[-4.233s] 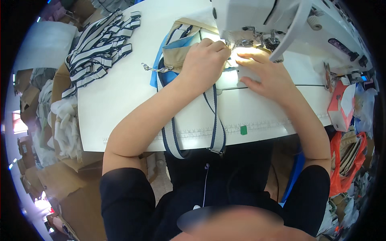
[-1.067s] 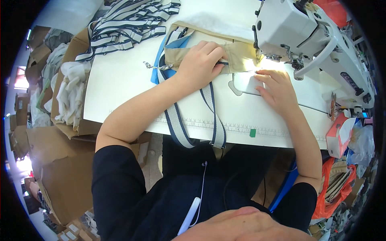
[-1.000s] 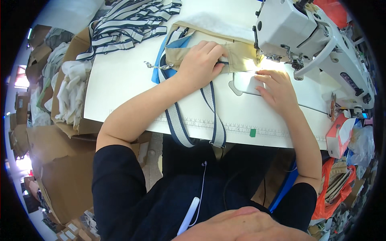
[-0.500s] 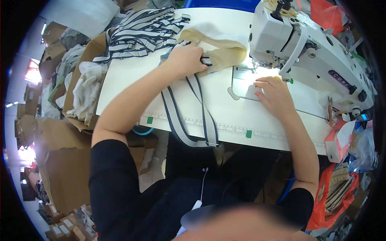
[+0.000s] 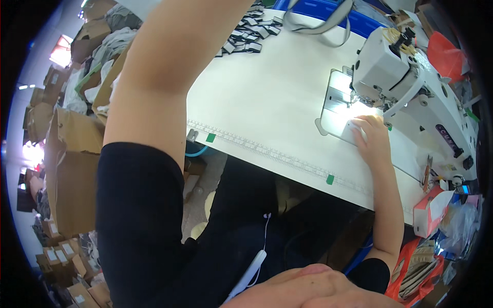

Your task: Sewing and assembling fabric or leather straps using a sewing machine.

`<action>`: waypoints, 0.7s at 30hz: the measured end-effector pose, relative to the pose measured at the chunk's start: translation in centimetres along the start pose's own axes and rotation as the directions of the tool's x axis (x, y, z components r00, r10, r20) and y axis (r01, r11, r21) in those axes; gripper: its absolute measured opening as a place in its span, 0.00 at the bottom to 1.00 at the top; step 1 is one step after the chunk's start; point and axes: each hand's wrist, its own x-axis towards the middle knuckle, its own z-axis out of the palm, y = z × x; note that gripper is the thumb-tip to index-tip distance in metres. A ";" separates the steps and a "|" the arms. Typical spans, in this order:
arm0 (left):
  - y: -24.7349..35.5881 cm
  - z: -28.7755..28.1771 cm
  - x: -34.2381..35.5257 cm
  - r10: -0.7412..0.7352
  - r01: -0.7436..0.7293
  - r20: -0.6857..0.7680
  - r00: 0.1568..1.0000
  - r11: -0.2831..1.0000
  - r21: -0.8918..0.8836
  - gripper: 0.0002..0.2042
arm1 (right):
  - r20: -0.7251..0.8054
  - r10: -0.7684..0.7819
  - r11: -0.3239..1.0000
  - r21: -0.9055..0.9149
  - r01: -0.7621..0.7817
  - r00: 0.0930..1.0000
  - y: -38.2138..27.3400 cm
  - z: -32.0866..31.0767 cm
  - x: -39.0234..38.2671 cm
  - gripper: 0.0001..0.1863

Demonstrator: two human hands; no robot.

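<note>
Looped grey strap [image 5: 334,20] lies at the far edge of our white worktop [image 5: 262,97], beyond and left of our right grip [image 5: 374,137], across a blue bin [image 5: 313,9]. Our right grip is spread, thumb apart from the fingers, resting under the lamp glow of the white sewing machine [image 5: 387,64]; our left grip is out of sight past the upper edge, so we cannot tell its state. Farther left of the right grip sits a striped strap pile [image 5: 249,36]; nearer us runs a printed ruler [image 5: 277,153]. To its right and nearer stands a red-and-white box [image 5: 430,211], and well to its left are cardboard boxes [image 5: 77,169]. Half a second ago our left grip was on a tan cloth piece left of the machine; now the left arm [image 5: 154,72] stretches away, that cloth has left our view, and our right grip has stayed beside the machine.
</note>
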 end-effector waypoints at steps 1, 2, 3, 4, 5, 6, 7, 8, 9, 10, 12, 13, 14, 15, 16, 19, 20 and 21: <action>-1.7 -0.8 -0.3 -0.046 0.062 0.233 0.971 0.996 -0.063 0.30 | -0.001 0.005 1.000 0.018 -0.005 1.000 0.0 -0.1 0.0 0.11; -3.5 -1.7 -0.9 -0.154 0.146 0.479 0.864 0.988 0.055 0.21 | -0.005 -0.008 0.999 0.034 0.008 1.000 -0.1 0.2 0.2 0.11; -4.6 -2.2 -2.6 -0.114 0.012 0.488 0.865 0.978 0.208 0.19 | -0.009 0.002 1.000 0.024 -0.002 1.000 0.0 0.0 0.0 0.11; -5.7 -3.2 -4.9 -0.079 -0.122 0.502 0.861 0.926 0.356 0.18 | -0.016 0.007 1.000 0.016 -0.007 1.000 0.1 0.0 -0.1 0.11; -9.0 -5.6 -6.3 -0.072 -0.240 0.652 0.755 0.895 0.377 0.19 | -0.026 -0.015 0.999 0.030 0.016 1.000 -0.2 -0.1 0.1 0.11; -12.8 -7.6 -8.4 -0.232 -0.410 0.681 0.695 0.649 0.640 0.18 | -0.031 -0.035 0.999 0.027 0.036 0.999 -0.4 0.1 0.4 0.11; -14.0 -7.5 -11.5 -0.374 -0.226 0.581 0.723 0.667 0.710 0.19 | -0.022 -0.022 1.000 -0.003 0.022 1.000 0.0 0.1 0.1 0.11; -14.3 -8.6 -14.7 -0.524 -0.033 0.464 0.714 0.637 0.770 0.21 | -0.028 -0.026 1.000 -0.002 0.026 0.999 0.1 0.0 -0.1 0.11; -14.9 -10.8 -17.4 -0.669 0.187 0.373 0.643 0.609 0.770 0.24 | -0.028 -0.021 1.000 0.003 0.021 0.999 -0.2 0.2 0.2 0.11; -16.4 -12.6 -20.1 -0.682 0.157 0.368 0.632 0.578 0.801 0.25 | -0.028 -0.016 1.000 0.002 0.016 0.999 -0.5 0.2 0.4 0.10; -17.8 -12.9 -24.2 -0.742 0.368 0.278 0.611 0.576 0.730 0.23 | -0.026 -0.017 1.000 0.008 0.017 1.000 -0.4 0.3 0.4 0.10; -17.6 -12.1 -25.5 -0.708 0.336 0.281 0.649 0.597 0.729 0.23 | -0.021 -0.014 1.000 0.015 0.015 1.000 -0.3 0.4 0.4 0.10; -17.5 -11.6 -27.0 -0.677 0.307 0.275 0.683 0.608 0.732 0.23 | -0.018 -0.031 0.999 0.020 0.032 0.999 -0.3 0.5 0.3 0.10; -17.9 -10.9 -28.6 -0.578 0.245 0.239 0.781 0.634 0.733 0.18 | -0.004 -0.014 1.000 -0.004 0.014 1.000 -0.5 0.5 0.3 0.10; -18.5 -10.6 -29.7 -0.551 0.261 0.201 0.810 0.645 0.719 0.16 | 0.007 -0.002 1.000 -0.024 0.002 1.000 -0.6 0.7 0.5 0.10; -18.8 -8.7 -29.9 -0.439 0.312 0.090 0.894 0.753 0.579 0.09 | 0.013 -0.002 0.999 -0.041 0.002 1.000 -0.4 0.6 0.0 0.11; -18.2 -8.2 -29.7 -0.404 0.319 0.073 0.912 0.808 0.496 0.08 | 0.016 0.005 0.999 -0.045 -0.004 1.000 -0.5 0.6 -0.1 0.11; -16.6 -7.7 -29.2 -0.316 0.210 0.078 0.946 0.777 0.593 0.08 | 0.021 0.001 0.999 -0.049 0.000 1.000 -0.6 0.6 0.0 0.11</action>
